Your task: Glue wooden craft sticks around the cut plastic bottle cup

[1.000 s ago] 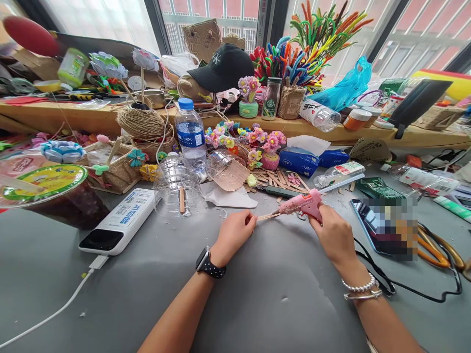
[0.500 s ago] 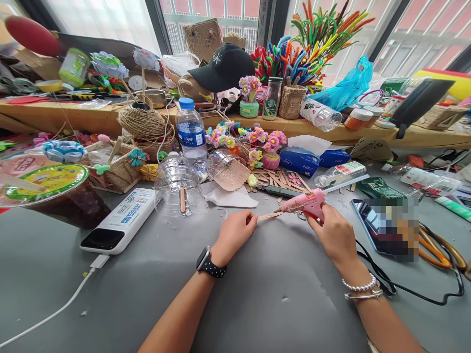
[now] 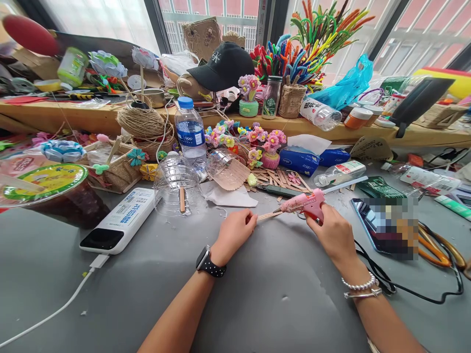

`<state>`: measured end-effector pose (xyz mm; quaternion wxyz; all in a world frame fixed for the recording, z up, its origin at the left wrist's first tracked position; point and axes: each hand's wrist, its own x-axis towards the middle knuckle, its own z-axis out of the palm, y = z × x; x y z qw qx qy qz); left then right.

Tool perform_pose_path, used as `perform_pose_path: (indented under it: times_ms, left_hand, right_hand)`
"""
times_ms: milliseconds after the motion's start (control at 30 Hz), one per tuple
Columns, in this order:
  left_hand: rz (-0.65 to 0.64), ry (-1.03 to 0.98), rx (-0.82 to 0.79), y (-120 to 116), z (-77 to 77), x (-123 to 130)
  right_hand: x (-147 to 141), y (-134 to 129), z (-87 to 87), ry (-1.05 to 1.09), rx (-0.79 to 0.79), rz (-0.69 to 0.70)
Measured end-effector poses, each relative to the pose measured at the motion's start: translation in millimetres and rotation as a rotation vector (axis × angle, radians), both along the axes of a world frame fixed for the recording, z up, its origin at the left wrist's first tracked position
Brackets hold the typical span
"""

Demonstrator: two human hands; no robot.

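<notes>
Between the thumb and fingers of my left hand [image 3: 238, 228] is one end of a thin wooden craft stick [image 3: 268, 215], which points to the right just above the grey table. My right hand [image 3: 333, 234] is wrapped around the handle of a pink hot glue gun [image 3: 307, 202]. The gun's nozzle points left, at the stick's far end; whether it touches the wood I cannot tell. Behind the gun lie a dark green utility knife [image 3: 277, 190] and a pile of loose wooden sticks [image 3: 281, 176].
A cut clear plastic bottle [image 3: 176, 189] with a stick on it stands left of my hands, near a water bottle [image 3: 190, 135] and a white power bank [image 3: 119, 220]. At right lie a phone [image 3: 368, 220], orange-handled scissors [image 3: 436, 250] and a black cable [image 3: 415, 291].
</notes>
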<state>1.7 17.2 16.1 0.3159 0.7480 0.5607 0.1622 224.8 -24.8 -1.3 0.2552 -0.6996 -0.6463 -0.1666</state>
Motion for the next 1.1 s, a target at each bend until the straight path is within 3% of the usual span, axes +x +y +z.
perform_pose_path:
  times_ms: [1100]
  left_hand:
    - [-0.007, 0.021, 0.013, 0.0, -1.7, 0.1]
  right_hand:
    - [1.5, 0.0, -1.5, -0.047, -0.016, 0.015]
